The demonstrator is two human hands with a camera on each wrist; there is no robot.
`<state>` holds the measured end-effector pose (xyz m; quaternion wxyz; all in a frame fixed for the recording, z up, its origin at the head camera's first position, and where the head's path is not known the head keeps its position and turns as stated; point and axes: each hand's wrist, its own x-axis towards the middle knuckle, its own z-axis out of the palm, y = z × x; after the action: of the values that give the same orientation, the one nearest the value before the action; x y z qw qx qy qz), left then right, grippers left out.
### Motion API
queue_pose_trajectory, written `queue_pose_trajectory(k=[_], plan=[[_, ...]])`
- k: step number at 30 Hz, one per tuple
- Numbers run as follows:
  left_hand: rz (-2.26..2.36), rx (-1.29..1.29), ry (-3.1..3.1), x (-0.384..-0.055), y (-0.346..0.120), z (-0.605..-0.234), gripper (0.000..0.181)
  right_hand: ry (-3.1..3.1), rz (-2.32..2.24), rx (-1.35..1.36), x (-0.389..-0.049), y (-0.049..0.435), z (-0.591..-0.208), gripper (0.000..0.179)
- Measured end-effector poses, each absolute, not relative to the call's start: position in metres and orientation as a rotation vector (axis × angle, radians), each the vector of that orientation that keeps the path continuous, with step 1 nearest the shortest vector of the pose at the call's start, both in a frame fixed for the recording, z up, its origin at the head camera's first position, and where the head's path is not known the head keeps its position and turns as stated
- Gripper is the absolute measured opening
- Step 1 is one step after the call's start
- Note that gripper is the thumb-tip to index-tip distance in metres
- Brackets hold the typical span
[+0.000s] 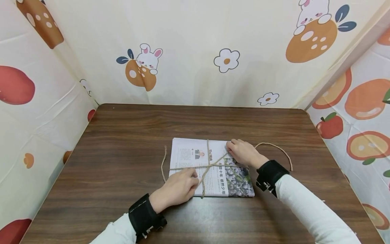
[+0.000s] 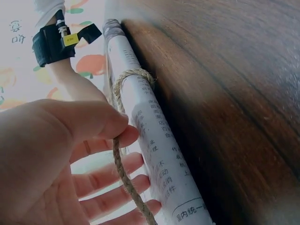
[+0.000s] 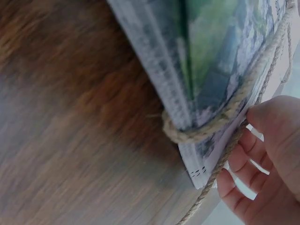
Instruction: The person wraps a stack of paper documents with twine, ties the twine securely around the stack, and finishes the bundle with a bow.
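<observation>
A folded stack of newspapers [image 1: 186,152] lies flat on the table, wrapped by jute twine [image 1: 208,150] that crosses near the middle of its top face. My left hand [image 1: 177,187], over the front left part of the stack, pinches one twine end [image 2: 123,174] between thumb and forefinger, the other fingers spread. At the back right edge, my right hand [image 1: 243,153] pinches the other end [image 3: 224,161] between thumb and forefinger. Another twine strand [image 3: 206,133] bends round the stack's edge in the right wrist view. The stack's underside is hidden.
The brown wood-grain table [image 1: 128,135] reaches back to a printed cloth wall [image 1: 189,81], with more cloth at both sides. One loose twine tail [image 1: 277,147] curves onto the table at the right, another [image 1: 163,162] at the left. Black straps with small devices circle both wrists.
</observation>
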<state>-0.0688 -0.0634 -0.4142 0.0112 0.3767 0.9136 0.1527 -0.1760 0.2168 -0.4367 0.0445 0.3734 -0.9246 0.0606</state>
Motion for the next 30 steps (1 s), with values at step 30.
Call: queue_pose_trajectory(k=[30], plan=[[0.25,1.01,3.038,-0.081,-0.02,-0.416,0.019,-2.621,0.195,1.465,-0.158,0.202,-0.429,0.014]])
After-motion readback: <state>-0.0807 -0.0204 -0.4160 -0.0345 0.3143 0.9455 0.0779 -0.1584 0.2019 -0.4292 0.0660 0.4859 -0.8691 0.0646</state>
